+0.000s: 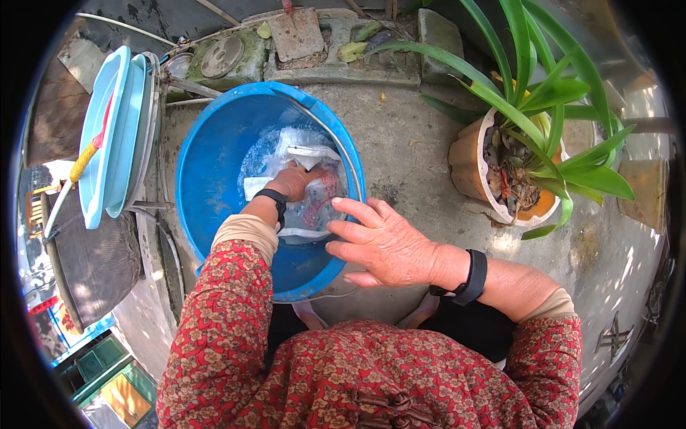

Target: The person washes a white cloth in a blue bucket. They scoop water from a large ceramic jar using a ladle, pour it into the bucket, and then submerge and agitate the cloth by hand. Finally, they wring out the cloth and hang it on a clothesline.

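Note:
A blue plastic bucket (214, 177) with a metal handle stands on the concrete in front of me. Low inside it, pale, partly see-through plastic sheeting or bags (321, 201) with red printing lie in what looks like water. My left hand (295, 181) reaches down onto this material; its fingertips are partly hidden, so whether it grips anything cannot be told. Over the bucket's right rim is my right hand (375, 241), palm down, fingers spread and holding nothing. Each wrist wears a black band.
Light blue plastic basins (110, 145) stand on edge at the left, beside a brush-like tool with a yellow and red handle (84, 160). A potted plant (471, 153) with long leaves is at the right. Concrete blocks (343, 75) line the ground beyond the bucket.

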Demonstrator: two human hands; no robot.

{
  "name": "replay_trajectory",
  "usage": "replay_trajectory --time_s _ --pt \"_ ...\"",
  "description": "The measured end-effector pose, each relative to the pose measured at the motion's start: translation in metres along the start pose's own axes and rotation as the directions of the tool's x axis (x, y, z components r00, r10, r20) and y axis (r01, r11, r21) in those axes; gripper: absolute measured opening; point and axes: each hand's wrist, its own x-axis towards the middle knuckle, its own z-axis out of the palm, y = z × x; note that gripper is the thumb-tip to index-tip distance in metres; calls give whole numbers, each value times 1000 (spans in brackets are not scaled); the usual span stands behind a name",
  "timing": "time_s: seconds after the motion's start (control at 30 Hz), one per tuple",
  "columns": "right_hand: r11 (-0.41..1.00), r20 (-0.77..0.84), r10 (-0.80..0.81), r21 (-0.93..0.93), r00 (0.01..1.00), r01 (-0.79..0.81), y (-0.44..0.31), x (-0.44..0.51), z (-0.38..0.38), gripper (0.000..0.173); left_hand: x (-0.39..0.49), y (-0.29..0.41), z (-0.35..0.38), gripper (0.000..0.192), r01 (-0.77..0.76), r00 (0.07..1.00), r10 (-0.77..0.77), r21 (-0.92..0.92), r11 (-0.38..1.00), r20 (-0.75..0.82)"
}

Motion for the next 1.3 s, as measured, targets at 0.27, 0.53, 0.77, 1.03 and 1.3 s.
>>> replay_trajectory --time_s 0.27,0.53,0.77,1.03,1.3 --pt "999 10 17 -42 1000 -16 -6 1 0 44 -50 11 -33 35 0 904 -128 -298 955 -408" --pt "991 -8 16 -135 1000 -17 -14 1 -3 36 -181 -17 -107 55 21 893 -220 -453 891 -392" --pt "990 29 38 -136 999 -33 -16 3 -3 40 -138 -30 -66 100 -59 916 -110 -403 913 -385" --pt "995 28 20 -99 999 -17 -9 6 -4 36 -32 -8 -18 120 35 990 -62 -204 978 -129" --pt "997 -2 -2 -83 1000 2 -2 6 -1 30 10 -7 -2 76 13 974 -37 -112 994 -221"
